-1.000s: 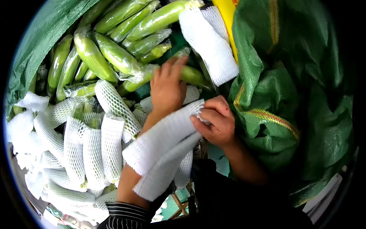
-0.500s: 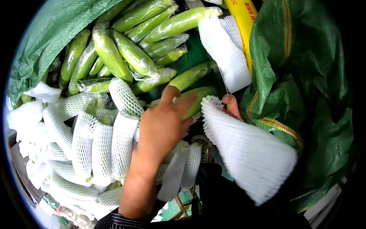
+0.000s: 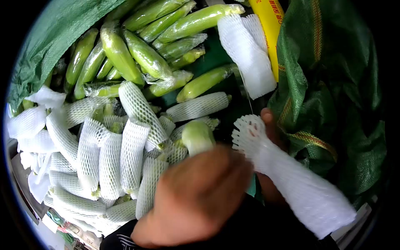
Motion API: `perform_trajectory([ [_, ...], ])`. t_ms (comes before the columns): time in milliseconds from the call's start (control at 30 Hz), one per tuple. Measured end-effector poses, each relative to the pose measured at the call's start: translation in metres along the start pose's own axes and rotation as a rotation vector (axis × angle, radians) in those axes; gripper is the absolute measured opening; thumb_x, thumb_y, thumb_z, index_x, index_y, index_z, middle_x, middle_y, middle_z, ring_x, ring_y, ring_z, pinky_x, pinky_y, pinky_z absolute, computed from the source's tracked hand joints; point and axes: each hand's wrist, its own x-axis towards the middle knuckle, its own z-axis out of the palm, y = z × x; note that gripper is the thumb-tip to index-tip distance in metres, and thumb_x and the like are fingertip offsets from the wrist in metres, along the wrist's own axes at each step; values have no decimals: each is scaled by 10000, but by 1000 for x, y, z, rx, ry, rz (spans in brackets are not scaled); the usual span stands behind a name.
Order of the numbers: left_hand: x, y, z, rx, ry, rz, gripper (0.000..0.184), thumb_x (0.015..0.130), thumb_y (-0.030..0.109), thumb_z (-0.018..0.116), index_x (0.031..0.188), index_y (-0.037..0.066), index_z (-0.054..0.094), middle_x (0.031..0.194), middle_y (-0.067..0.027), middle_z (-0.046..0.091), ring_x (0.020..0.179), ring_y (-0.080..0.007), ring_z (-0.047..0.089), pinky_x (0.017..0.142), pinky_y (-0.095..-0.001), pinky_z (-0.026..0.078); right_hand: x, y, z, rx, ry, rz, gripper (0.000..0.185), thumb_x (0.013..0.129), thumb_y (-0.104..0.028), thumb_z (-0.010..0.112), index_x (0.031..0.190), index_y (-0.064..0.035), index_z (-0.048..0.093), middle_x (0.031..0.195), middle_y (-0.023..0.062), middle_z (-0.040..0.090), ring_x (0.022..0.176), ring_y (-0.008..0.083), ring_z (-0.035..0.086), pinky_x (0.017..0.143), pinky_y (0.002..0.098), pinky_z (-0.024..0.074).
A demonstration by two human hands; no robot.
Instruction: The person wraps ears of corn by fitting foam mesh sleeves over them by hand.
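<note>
Green ear (image 3: 197,135), centre of frame, its visible end without netting: I find it in the left hand (image 3: 200,191), which appears closed around it, though motion blur hides the fingers. At right of centre, the right hand (image 3: 273,131) pinches a white foam sleeve (image 3: 296,183) near its flared mouth, apart from the ear's visible end. I judge the sleeving part done: numerous sleeved ears (image 3: 110,166) lie packed at lower left, while a sizeable batch of film-wrapped ears (image 3: 148,58) at upper left has none. Loose foam sleeves (image 3: 246,54), apparently unused, lie right of top centre.
</note>
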Motion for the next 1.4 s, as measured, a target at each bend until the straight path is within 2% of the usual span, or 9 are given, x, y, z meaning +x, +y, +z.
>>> perform_trajectory([
  [133,-12,-49,51,108,34,-252,275,792,21,716,1062,74,720,1008,-98,691,854,-310,671,743,-388,553,3,23,-36,-1068,601,-547,302,968,-71,594,1269,-55,574,1157,92,622,908,168,646,808,294,524],
  [200,-16,-61,62,165,90,-268,289,793,34,710,1078,82,711,1003,-95,677,874,-313,654,764,-401,543,6,21,-77,-618,662,-533,300,948,-75,612,1247,-75,590,1124,53,628,934,147,630,803,300,522],
  [300,-2,-81,71,194,165,-207,304,785,44,702,1085,90,711,1049,-101,684,969,-335,646,868,-419,518,-3,42,-118,-810,925,-336,280,913,-78,644,1192,-81,625,1042,46,639,937,158,618,813,302,514],
  [500,24,-170,80,375,-416,-30,429,757,26,636,1169,129,693,1235,-102,636,1185,-323,587,1032,-443,438,-15,27,-123,-674,862,-370,328,930,-95,643,1255,-88,595,1108,66,648,960,181,645,843,329,537],
  [767,-12,-180,68,839,-1103,216,367,874,436,699,1214,298,716,1344,23,610,1361,-225,465,1161,-514,316,-9,33,-154,-19,267,-279,374,1051,-305,493,1311,-51,583,1141,67,699,1047,192,660,964,349,527],
  [867,-21,-202,113,618,-968,188,226,873,405,703,964,218,793,1041,-39,738,985,-274,710,824,-440,575,-13,11,-173,-63,141,-228,340,1065,-259,492,1319,-53,586,1187,82,688,1097,205,648,1013,358,506],
  [1000,15,-181,120,199,-182,535,290,951,529,543,1067,295,667,1046,3,711,998,-263,693,876,-518,528,-11,-22,-143,-529,398,-380,354,1062,-268,498,1335,-54,571,1209,90,674,1110,216,642,1014,364,507],
  [1167,37,-122,98,-178,584,300,230,749,379,742,720,168,655,876,-67,604,869,-296,597,785,-470,456,-7,-45,-125,-714,463,-369,374,1058,-279,506,1354,-56,551,1237,100,657,1125,230,635,1014,371,509],
  [1400,-13,-119,166,-115,425,130,105,749,254,685,699,162,699,996,-85,643,1002,-300,566,957,-475,447,-10,-59,-108,-839,492,-342,406,1052,-294,516,1382,-57,524,1276,114,632,1147,249,626,1015,382,511],
])
